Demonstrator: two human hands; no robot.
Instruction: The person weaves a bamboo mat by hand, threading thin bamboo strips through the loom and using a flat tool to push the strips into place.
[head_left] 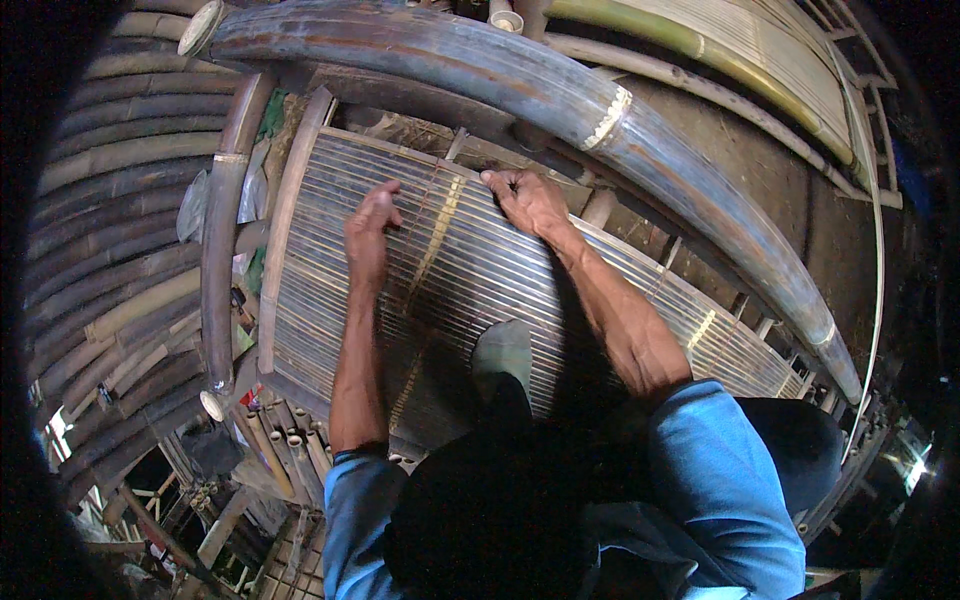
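Note:
Beneath both hands lies a panel of narrow dark bamboo slats (500,255), bound crosswise by pale woven strips (437,232). My left hand (370,228) is over the left part of the panel, thumb and fingers apart, with nothing visible in it; it looks slightly blurred. At the panel's far edge, my right hand (533,205) has its fingers curled over the outermost bamboo slat (462,172). Its thumb side points left along that edge, and the fingertips are partly hidden. A foot in a grey-green sock (502,350) rests on the slats between my forearms.
A thick bamboo pole (440,45) arches beyond the panel, and an upright dark bamboo post (222,240) stands at its left. Rows of bamboo poles (130,185) fill the far left. Cut bamboo tubes (290,445) cluster at lower left. Another slatted bamboo piece (740,50) lies at far right.

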